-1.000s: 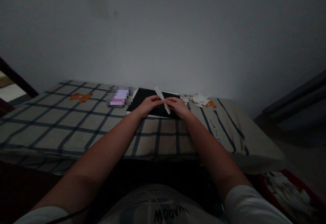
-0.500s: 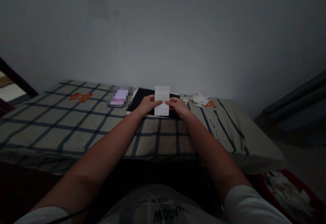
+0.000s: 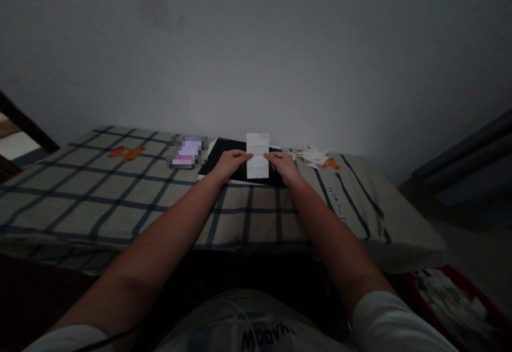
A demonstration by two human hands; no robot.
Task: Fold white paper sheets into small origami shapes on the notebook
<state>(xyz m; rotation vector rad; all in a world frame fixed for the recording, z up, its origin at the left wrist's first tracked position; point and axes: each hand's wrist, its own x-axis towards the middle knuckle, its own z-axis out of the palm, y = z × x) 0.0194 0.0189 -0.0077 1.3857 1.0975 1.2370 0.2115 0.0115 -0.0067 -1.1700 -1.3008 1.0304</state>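
A small white sheet of paper (image 3: pixel 258 144), crossed by fold creases, is held upright between my two hands. My left hand (image 3: pixel 232 162) pinches its left edge with thumb and fingers. On the opposite edge, my right hand (image 3: pixel 283 164) has the same kind of pinch. Under and behind the paper lies a black spiral-type pad or folder (image 3: pixel 220 154) with a row of holes along its edges and white pages beneath. Part of it is hidden by the hands and the paper.
A phone-like device (image 3: pixel 188 152), blurred out, lies left of the black pad. Torn white paper scraps (image 3: pixel 315 156) are heaped to the right. Everything rests on a checked cloth (image 3: pixel 160 202) against a grey wall (image 3: pixel 280 64). A red container (image 3: pixel 464 298) of scraps stands low at right.
The paper has shifted slightly right and up. Both thumbs have moved outward from its face toward its side edges, baring more of its middle.
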